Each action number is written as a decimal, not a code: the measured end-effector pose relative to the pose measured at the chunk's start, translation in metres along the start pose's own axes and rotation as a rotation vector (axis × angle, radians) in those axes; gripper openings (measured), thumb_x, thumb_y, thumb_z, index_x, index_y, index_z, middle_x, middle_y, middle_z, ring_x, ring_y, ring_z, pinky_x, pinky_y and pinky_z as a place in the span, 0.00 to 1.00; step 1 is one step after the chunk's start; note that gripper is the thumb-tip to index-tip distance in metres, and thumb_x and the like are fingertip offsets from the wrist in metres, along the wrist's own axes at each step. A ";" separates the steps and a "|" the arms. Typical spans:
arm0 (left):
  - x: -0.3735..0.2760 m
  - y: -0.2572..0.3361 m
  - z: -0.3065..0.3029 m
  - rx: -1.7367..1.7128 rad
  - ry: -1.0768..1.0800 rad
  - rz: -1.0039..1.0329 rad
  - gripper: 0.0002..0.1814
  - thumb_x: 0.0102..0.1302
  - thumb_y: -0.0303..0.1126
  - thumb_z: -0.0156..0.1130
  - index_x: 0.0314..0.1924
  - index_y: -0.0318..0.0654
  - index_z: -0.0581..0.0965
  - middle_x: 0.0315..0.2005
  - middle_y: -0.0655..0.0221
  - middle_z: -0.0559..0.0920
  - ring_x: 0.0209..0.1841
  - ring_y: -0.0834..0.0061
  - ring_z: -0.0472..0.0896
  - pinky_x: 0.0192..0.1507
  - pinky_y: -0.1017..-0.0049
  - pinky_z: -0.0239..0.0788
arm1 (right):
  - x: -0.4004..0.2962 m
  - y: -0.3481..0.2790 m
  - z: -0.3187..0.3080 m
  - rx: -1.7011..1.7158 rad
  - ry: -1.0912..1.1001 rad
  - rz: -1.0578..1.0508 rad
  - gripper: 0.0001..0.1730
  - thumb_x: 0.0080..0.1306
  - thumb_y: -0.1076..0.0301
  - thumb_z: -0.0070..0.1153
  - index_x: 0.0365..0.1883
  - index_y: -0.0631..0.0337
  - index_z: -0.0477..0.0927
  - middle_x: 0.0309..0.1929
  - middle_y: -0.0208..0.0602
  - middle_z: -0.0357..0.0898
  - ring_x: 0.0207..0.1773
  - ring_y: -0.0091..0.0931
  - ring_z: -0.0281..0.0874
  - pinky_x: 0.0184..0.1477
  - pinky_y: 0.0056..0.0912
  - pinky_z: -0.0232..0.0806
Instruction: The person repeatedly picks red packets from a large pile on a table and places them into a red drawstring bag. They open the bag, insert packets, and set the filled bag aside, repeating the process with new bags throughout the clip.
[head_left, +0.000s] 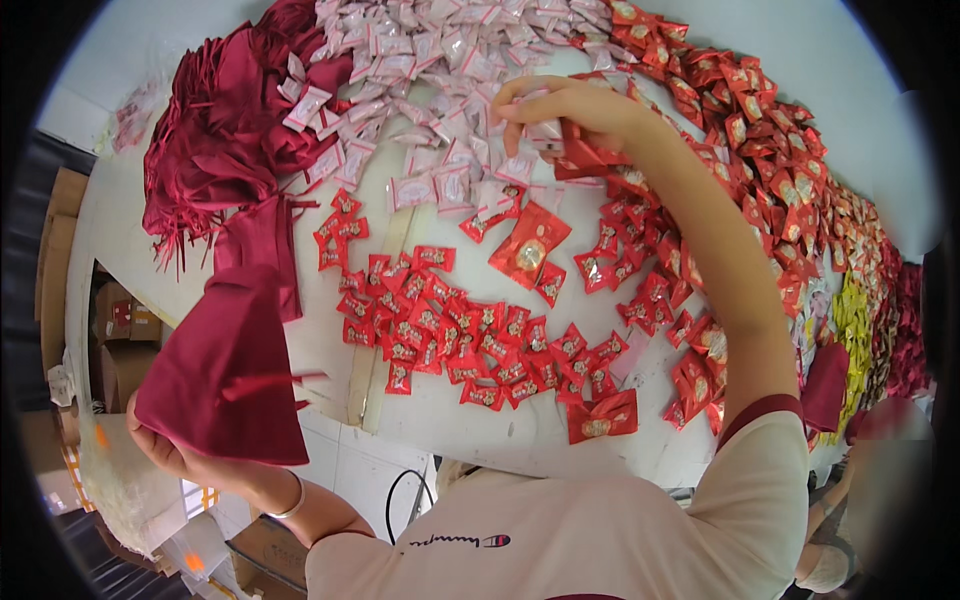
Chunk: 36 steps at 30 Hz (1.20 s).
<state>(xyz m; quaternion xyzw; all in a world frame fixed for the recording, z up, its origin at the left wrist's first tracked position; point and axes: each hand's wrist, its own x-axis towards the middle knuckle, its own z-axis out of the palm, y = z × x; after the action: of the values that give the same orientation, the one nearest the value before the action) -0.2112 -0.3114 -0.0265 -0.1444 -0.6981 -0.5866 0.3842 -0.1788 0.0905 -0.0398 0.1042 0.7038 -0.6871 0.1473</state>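
At the left, my left hand (159, 442) grips a maroon fabric drawstring pouch (232, 375), which hangs over most of the fingers. Its cord ends stick out to the right. My right hand (570, 112) reaches over the far middle of the table with curled fingers. A pink-and-white packet (543, 136) shows between those fingers, and a larger red packet (583, 156) lies under the palm; both seem to be held. Below this hand is a loose large red packet with a gold emblem (529, 246). Small red wrapped candies (442, 330) lie scattered nearer my body.
Pink-and-white packets (450, 45) are heaped at the far side. More maroon pouches (225, 127) are piled at the far left of the white table (465, 225). Red packets (780, 165) and yellow packets (851, 345) line the right. Cardboard boxes (127, 322) stand lower left; another person (832, 495) is partly visible lower right.
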 end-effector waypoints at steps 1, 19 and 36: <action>-0.001 -0.002 -0.003 0.025 0.016 -0.009 0.07 0.58 0.27 0.49 0.35 0.32 0.71 0.31 0.70 0.72 0.35 0.80 0.69 0.42 0.80 0.61 | -0.007 0.008 0.001 -0.068 -0.074 -0.050 0.11 0.52 0.63 0.53 0.33 0.57 0.72 0.26 0.30 0.75 0.28 0.17 0.67 0.27 0.19 0.60; -0.019 0.022 0.047 -0.073 -0.133 0.069 0.15 0.60 0.33 0.46 0.42 0.29 0.69 0.40 0.63 0.71 0.42 0.72 0.70 0.47 0.74 0.61 | 0.016 0.076 0.086 -1.408 0.370 -0.683 0.08 0.50 0.65 0.48 0.26 0.55 0.76 0.33 0.43 0.70 0.26 0.32 0.76 0.19 0.34 0.66; -0.080 0.146 0.148 -0.188 -1.106 0.244 0.07 0.61 0.26 0.47 0.37 0.29 0.68 0.30 0.68 0.72 0.33 0.79 0.69 0.39 0.82 0.59 | -0.437 0.188 -0.109 -0.497 1.307 0.408 0.22 0.46 0.59 0.62 0.35 0.62 0.69 0.16 0.30 0.69 0.16 0.19 0.67 0.17 0.19 0.60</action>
<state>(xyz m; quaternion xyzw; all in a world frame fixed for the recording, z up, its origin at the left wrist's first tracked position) -0.1169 -0.1148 0.0180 -0.5428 -0.7184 -0.4349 0.0124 0.2889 0.2303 -0.0615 0.5858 0.7499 -0.2633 -0.1586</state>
